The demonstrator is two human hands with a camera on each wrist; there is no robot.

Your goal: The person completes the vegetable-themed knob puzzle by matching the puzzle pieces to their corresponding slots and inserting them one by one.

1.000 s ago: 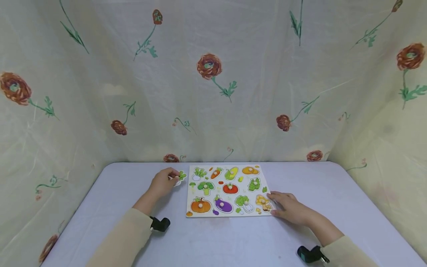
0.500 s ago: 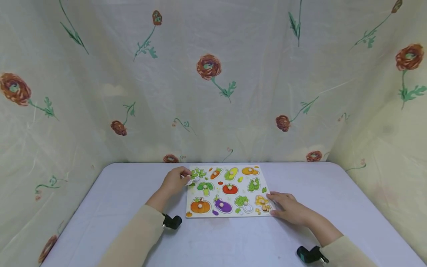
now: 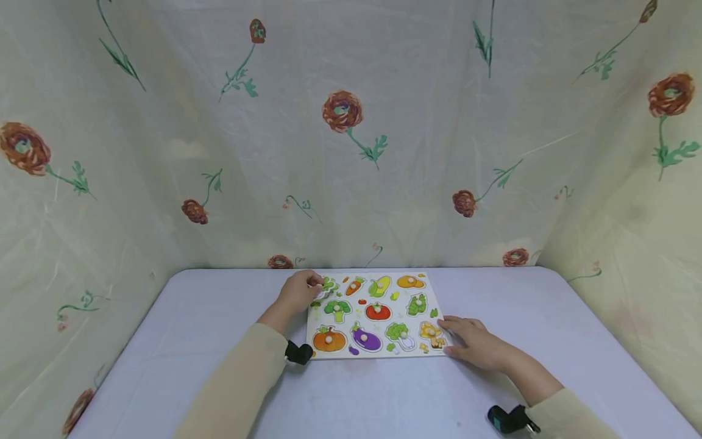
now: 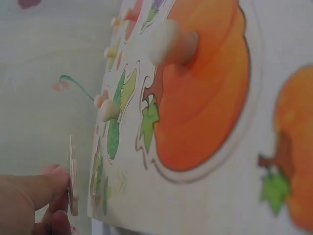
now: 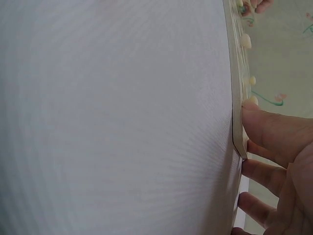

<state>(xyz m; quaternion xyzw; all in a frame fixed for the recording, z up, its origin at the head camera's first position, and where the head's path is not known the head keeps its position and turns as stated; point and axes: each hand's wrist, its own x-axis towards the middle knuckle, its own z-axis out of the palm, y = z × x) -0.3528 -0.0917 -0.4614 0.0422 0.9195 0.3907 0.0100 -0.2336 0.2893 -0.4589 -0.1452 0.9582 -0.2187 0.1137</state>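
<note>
A wooden knob puzzle board with vegetable pictures lies on the table. My left hand pinches a white turnip puzzle piece with green leaves over the board's upper left corner. In the left wrist view the piece appears edge-on, a small gap from the board; the fingers hide its knob. My right hand rests at the board's lower right corner, thumb against the board and the other fingers along its right side. Beside it is the mushroom piece.
Other knobbed pieces sit in the board, among them a pumpkin, an eggplant, a tomato and a broccoli. A white cloth covers the table. Behind it hangs a flowered curtain.
My left hand has carried the turnip piece rightward from beside the board to over its upper left corner. The right hand has stayed at the board's lower right corner.
</note>
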